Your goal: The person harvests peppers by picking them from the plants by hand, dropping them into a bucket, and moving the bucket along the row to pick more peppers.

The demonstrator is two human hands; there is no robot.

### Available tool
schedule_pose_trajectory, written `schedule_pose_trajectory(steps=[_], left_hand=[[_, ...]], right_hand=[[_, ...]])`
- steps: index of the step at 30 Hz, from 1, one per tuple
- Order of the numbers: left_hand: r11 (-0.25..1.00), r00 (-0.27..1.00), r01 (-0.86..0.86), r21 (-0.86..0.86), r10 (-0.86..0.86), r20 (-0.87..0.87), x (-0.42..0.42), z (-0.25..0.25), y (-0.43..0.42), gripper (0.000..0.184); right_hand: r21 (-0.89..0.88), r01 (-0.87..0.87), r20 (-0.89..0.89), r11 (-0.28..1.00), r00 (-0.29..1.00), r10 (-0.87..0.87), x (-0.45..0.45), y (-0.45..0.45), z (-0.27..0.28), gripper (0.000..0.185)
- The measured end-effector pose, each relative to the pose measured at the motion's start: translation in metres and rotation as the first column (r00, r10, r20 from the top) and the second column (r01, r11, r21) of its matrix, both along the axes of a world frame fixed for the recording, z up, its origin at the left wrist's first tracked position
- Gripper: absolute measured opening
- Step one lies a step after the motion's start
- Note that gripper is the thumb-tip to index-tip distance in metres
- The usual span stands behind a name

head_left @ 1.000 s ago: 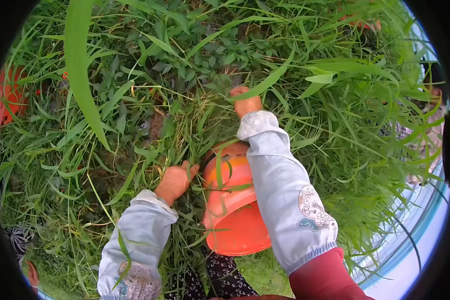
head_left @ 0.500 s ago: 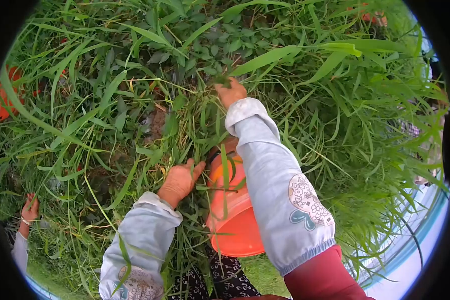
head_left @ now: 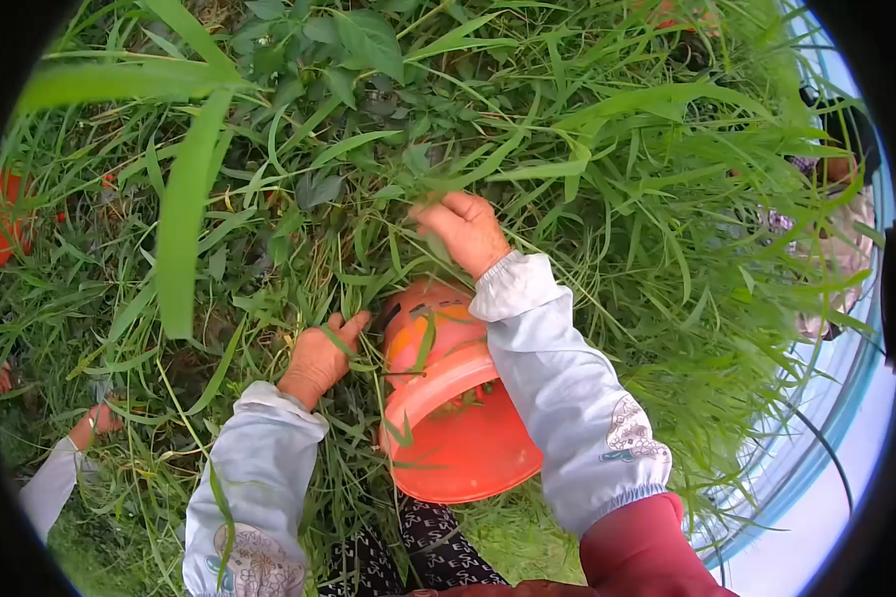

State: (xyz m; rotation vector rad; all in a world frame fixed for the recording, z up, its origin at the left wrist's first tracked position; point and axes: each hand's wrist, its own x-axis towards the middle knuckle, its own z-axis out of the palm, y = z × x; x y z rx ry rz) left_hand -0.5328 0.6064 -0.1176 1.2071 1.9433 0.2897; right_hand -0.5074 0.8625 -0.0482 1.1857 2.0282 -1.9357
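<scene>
An orange bucket (head_left: 468, 438) lies tilted in the grass between my forearms, its mouth toward my legs, with some small green and red bits inside. Above the bucket's base, my right hand (head_left: 463, 231) has its fingers curled together among leaves and stems; what they hold is too hidden to make out. Left of the bucket, my left hand (head_left: 324, 353) rests in the grass, thumb and forefinger extended toward the bucket and the other fingers hidden by leaves. Broad-leaved green plants (head_left: 368, 45) grow among the long grass in front.
At the lower left, another person's hand (head_left: 95, 423) and pale sleeve reach into the grass. A red-orange container (head_left: 8, 224) stands at the far left. Another person (head_left: 836, 259) is partly visible at the right, near a pale curved sheet (head_left: 816, 418). Long blades hang close to the camera.
My right hand has moved down nearer the bucket, its fingers curled. The bucket's mouth shows more. The co-worker's hand at the left has moved inward, and the view has shifted.
</scene>
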Motion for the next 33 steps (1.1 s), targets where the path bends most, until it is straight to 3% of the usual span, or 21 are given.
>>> schedule_pose_trajectory(steps=[1,2,3,4,5,6,7,9,11,13,16,19,21,22,24,25,26,27,29,31,33], left_hand=[[0.992,0.996,-0.048,0.119,0.056,-0.065,0.003,-0.007,-0.003,0.045],[0.967,0.985,-0.086,0.241,0.119,-0.123,0.001,-0.005,-0.001,0.042],[0.965,0.985,-0.082,0.25,0.117,-0.129,-0.001,-0.004,0.003,0.042],[0.813,0.8,-0.55,0.189,0.449,0.398,-0.005,0.003,0.013,0.038],[0.544,0.28,-0.831,-0.114,0.587,0.76,-0.012,0.017,0.026,0.034],[0.412,0.093,-0.865,-0.288,0.695,0.713,-0.026,0.031,0.037,0.031],[0.328,-0.085,-0.864,-0.383,0.654,0.752,-0.039,0.046,0.043,0.028],[0.283,-0.233,-0.839,-0.464,0.585,0.777,-0.059,0.063,0.051,0.018],[0.277,-0.26,-0.803,-0.528,0.634,0.728,-0.067,0.062,0.056,0.012],[0.407,-0.101,-0.764,-0.501,0.691,0.716,-0.071,0.055,0.056,0.012],[0.429,-0.095,-0.763,-0.483,0.665,0.741,-0.074,0.056,0.053,0.008],[0.447,-0.071,-0.769,-0.457,0.65,0.756,-0.071,0.056,0.052,0.005],[0.407,-0.061,-0.828,-0.385,0.618,0.784,-0.066,0.053,0.051,0.006],[0.3,-0.05,-0.878,-0.373,0.717,0.696,-0.068,0.051,0.051,0.008],[0.275,-0.101,-0.882,-0.383,0.684,0.723,-0.073,0.054,0.044,0.009],[0.254,-0.145,-0.883,-0.395,0.652,0.744,-0.073,0.056,0.039,0.009],[0.231,-0.18,-0.868,-0.439,0.678,0.713,-0.068,0.058,0.037,0.011],[0.226,-0.187,-0.867,-0.443,0.677,0.712,-0.064,0.054,0.029,0.011],[0.227,-0.224,-0.853,-0.471,0.655,0.721,-0.055,0.037,0.014,0.012],[0.161,-0.263,-0.876,-0.455,0.63,0.731,-0.052,0.028,0.006,0.012],[0.087,-0.323,-0.88,-0.466,0.609,0.725,-0.052,0.027,0.001,0.011]], right_hand=[[-0.02,-0.171,0.107,0.985,0.979,0.172,0.004,-0.002,0.011,0.026],[0.116,-0.281,0.051,0.953,0.96,0.277,0.005,-0.011,0.018,0.025],[0.222,-0.27,-0.146,0.937,0.941,0.305,0.007,-0.023,0.018,0.024],[0.174,-0.301,-0.088,0.938,0.944,0.319,0.007,-0.032,0.019,0.026],[0.116,-0.326,-0.03,0.938,0.943,0.331,0.007,-0.039,0.019,0.028],[0.111,-0.36,-0.008,0.926,0.932,0.363,0.01,-0.044,0.01,0.028],[0.102,-0.394,0.009,0.913,0.918,0.396,0.011,-0.051,0.002,0.029],[0.157,-0.328,0.002,0.932,0.943,0.332,0.009,-0.069,0.005,0.031],[0.165,-0.37,0.109,0.914,0.928,0.356,0.01,-0.078,0.004,0.032],[0.2,-0.392,0.104,0.898,0.92,0.378,0.013,-0.089,0.005,0.029],[0.202,-0.371,0.084,0.906,0.929,0.361,0.017,-0.094,0.005,0.027],[0.288,-0.482,0.099,0.827,0.874,0.475,0.012,-0.086,0.017,0.024],[0.266,-0.598,0.19,0.757,0.802,0.567,0.007,-0.079,0.034,0.022],[0.268,-0.601,0.191,0.753,0.799,0.57,0.008,-0.076,0.043,0.022],[-0.016,-0.59,0.07,0.807,0.805,0.589,0.014,-0.071,0.057,0.019],[-0.015,-0.597,0.076,0.802,0.799,0.596,0.015,-0.063,0.055,0.019],[-0.16,-0.333,-0.017,0.929,0.942,0.335,0.012,-0.053,0.051,0.019],[-0.319,-0.049,-0.063,0.946,0.998,0.03,0.007,-0.042,0.046,0.019],[-0.337,0.32,-0.069,0.886,0.93,-0.362,-0.018,-0.011,0.034,0.019],[-0.132,0.393,0.046,0.91,0.919,-0.391,-0.032,0.032,-0.009,0.023],[0.047,0.321,0.051,0.946,0.945,-0.324,-0.034,0.06,-0.05,0.025]])
